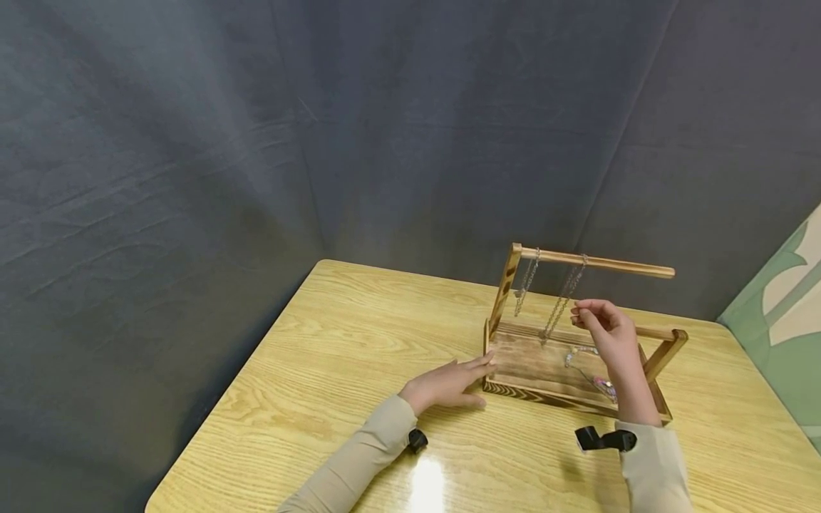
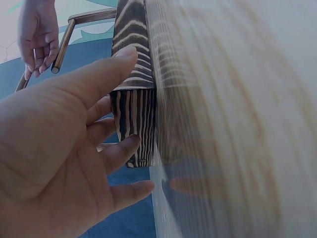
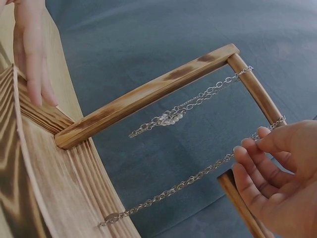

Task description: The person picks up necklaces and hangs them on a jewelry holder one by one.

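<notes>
A dark-grained wooden jewellery stand [image 1: 532, 370] sits on the table, with an upper rod [image 1: 596, 263] on a post. Two silver chains hang from that rod. My right hand [image 1: 579, 311] is raised over the tray and pinches the nearer chain [image 3: 198, 176] between thumb and fingertips [image 3: 247, 148]. The farther chain [image 3: 171, 116] carries a small pendant and hangs free. My left hand [image 1: 477, 377] lies flat on the table, its straight fingers touching the left end of the stand's base [image 2: 133, 99].
More small jewellery [image 1: 603, 386] lies on the stand's tray. A lower rod [image 1: 654, 333] crosses behind my right hand. The light wooden table [image 1: 333, 370] ends at its left and near edges. A dark blue curtain [image 1: 256, 142] hangs behind.
</notes>
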Demonstrator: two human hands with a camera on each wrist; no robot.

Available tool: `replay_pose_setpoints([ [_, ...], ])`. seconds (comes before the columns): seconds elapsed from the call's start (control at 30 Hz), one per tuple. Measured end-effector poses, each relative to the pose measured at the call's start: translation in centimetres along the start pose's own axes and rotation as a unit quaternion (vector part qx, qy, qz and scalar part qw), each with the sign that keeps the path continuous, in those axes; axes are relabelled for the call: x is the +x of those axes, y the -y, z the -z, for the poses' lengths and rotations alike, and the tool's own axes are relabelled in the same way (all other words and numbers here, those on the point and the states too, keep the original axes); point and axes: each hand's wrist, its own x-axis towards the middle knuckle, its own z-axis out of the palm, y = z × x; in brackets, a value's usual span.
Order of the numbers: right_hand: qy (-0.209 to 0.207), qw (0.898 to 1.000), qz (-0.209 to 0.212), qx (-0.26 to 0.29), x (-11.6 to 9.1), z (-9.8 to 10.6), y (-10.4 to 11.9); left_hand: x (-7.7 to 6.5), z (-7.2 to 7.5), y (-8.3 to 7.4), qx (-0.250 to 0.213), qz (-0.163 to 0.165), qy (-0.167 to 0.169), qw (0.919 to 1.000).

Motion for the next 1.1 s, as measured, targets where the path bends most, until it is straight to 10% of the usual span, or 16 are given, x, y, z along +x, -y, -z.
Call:
replay_pose_setpoints([
  [1.1, 0.012, 0.999, 0.025, 0.016, -0.62, 0.08, -0.90, -0.25, 0.24, -0.25, -0.002, -0.005, -0.003, 1.0000],
])
